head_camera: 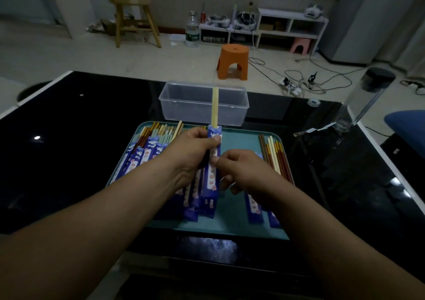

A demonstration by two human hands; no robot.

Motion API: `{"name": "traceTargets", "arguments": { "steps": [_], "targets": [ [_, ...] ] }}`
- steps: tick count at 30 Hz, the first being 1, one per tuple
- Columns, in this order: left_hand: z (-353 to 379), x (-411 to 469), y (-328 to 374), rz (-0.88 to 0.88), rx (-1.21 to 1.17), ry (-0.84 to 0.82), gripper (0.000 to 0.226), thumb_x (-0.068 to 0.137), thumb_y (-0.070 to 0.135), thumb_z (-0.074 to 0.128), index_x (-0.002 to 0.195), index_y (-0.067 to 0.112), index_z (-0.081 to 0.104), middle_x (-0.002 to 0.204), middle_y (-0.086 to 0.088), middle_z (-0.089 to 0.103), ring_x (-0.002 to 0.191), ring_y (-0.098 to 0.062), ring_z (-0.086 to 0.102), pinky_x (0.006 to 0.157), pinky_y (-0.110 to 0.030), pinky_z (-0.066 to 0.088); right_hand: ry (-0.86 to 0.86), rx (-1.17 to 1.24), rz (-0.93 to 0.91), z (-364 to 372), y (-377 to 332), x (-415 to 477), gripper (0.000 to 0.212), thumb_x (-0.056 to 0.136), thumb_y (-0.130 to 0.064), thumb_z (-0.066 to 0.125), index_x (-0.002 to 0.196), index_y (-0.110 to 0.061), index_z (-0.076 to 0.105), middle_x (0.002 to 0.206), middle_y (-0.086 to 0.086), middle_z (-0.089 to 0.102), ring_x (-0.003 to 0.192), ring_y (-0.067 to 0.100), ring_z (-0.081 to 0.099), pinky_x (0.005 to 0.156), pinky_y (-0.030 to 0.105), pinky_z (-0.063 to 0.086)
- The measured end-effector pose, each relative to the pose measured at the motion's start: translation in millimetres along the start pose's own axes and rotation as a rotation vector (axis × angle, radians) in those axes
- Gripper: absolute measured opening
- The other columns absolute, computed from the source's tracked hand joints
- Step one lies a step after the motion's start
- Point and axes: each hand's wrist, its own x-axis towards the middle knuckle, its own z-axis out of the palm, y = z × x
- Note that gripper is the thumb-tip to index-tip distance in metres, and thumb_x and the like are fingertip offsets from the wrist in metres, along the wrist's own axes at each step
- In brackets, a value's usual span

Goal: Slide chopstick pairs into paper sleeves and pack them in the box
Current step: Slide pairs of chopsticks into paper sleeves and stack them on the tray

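A blue paper sleeve (212,180) is held upright over the teal tray (236,221). Pale chopsticks (215,106) stick out of its top. My left hand (190,152) grips the sleeve near its upper end, thumb across the front. Just below it, my right hand (241,168) pinches the sleeve at its middle. A clear plastic box (203,103) stands empty beyond the tray. Sleeved pairs (147,152) lie at the tray's left. Bare chopsticks (274,154) lie at its right. Empty blue sleeves (254,210) lie at the tray's front.
The tray sits on a black glossy table (69,150). A tall clear bottle with a dark cap (368,97) stands at the right, with a tape roll (314,102) near it. An orange stool (233,61) and cables lie on the floor beyond.
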Motion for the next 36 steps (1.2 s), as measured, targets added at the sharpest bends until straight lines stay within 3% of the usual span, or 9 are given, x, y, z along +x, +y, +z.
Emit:
{"name": "traceTargets", "arguments": {
  "steps": [6,12,14,17,20,24,27,31,36],
  "targets": [
    [-11.3,-0.5,-2.8,0.267,0.514,0.17,0.014,0.103,0.029,0.062,0.114,0.022,0.055,0.101,0.0,0.064,0.086,-0.014,0.063,0.069,-0.033,0.053,0.019,0.001,0.129,5.0,9.9,1.5,0.026,0.106,-0.023,0.059,0.085,-0.007,0.063,0.054,0.003,0.065,0.051,0.017,0.062,0.047,0.024,0.042],
    [-8.8,-0.1,-9.8,0.407,0.761,0.026,0.02,0.106,0.021,0.056,0.126,0.024,0.055,0.109,0.008,0.063,0.093,-0.008,0.061,0.074,-0.018,0.048,0.019,-0.273,0.248,0.5,22.0,1.5,0.034,0.105,-0.017,0.054,0.089,0.008,0.072,0.072,0.018,0.075,0.063,0.027,0.068,0.043,0.019,0.046],
    [-4.1,-1.0,-15.5,0.447,0.891,-0.052,0.025,0.105,0.017,0.054,0.129,0.022,0.06,0.119,0.005,0.066,0.104,-0.011,0.062,0.085,-0.025,0.05,0.012,-0.35,0.219,2.6,21.9,1.9,0.037,0.104,-0.021,0.056,0.084,0.004,0.073,0.073,0.017,0.076,0.057,0.022,0.068,0.044,0.019,0.047],
    [2.4,-2.7,-23.0,0.488,1.142,-0.197,0.035,0.104,0.016,0.048,0.133,0.024,0.065,0.133,0.003,0.066,0.123,-0.017,0.059,0.106,-0.04,0.047,0.046,-0.539,0.132,0.0,22.5,5.8,0.039,0.104,-0.033,0.058,0.087,-0.002,0.074,0.077,0.015,0.075,0.068,0.025,0.07,0.063,0.031,0.057],
    [10.3,-3.2,-28.5,0.5,1.359,-0.224,0.037,0.105,0.023,0.044,0.137,0.028,0.061,0.133,0.001,0.067,0.125,-0.022,0.056,0.104,-0.045,0.044,0.138,-0.607,0.1,-19.7,21.4,3.3,0.034,0.104,-0.03,0.059,0.083,-0.008,0.071,0.077,0.005,0.068,0.069,0.014,0.063,0.06,0.026,0.049],
    [28.3,1.7,-32.3,0.446,1.274,-0.183,0.03,0.104,0.025,0.046,0.13,0.023,0.06,0.119,-0.004,0.069,0.106,-0.026,0.062,0.087,-0.041,0.053,0.372,-0.535,0.108,-57.6,29.2,-0.7,0.022,0.102,-0.022,0.059,0.084,-0.012,0.069,0.081,0.007,0.07,0.07,0.017,0.066,0.058,0.028,0.048],
    [48.7,3.7,-32.3,0.403,1.212,-0.206,0.026,0.104,0.027,0.051,0.127,0.019,0.057,0.113,-0.005,0.067,0.096,-0.025,0.062,0.083,-0.041,0.054,0.464,-0.533,0.14,-76.8,40.8,-1.2,0.015,0.1,-0.021,0.061,0.089,-0.015,0.068,0.086,0.005,0.07,0.075,0.019,0.068,0.066,0.034,0.057],
    [72.9,7.8,-36.6,0.371,1.205,-0.174,0.023,0.102,0.029,0.055,0.121,0.017,0.056,0.113,-0.006,0.064,0.096,-0.024,0.059,0.078,-0.038,0.05,0.515,-0.671,0.154,-87.2,48.9,-1.2,0.006,0.094,-0.024,0.068,0.091,-0.018,0.068,0.082,-0.003,0.065,0.073,0.013,0.062,0.062,0.03,0.048],
    [83.6,4.9,-41.5,0.296,1.276,-0.168,0.037,0.099,0.03,0.063,0.13,0.015,0.05,0.123,-0.009,0.053,0.106,-0.028,0.06,0.078,-0.035,0.043,0.483,-0.785,0.196,-81.8,60.1,6.4,0.024,0.089,-0.036,0.075,0.1,-0.015,0.069,0.084,0.001,0.067,0.069,0.015,0.062,0.056,0.027,0.044]
  ]
}}
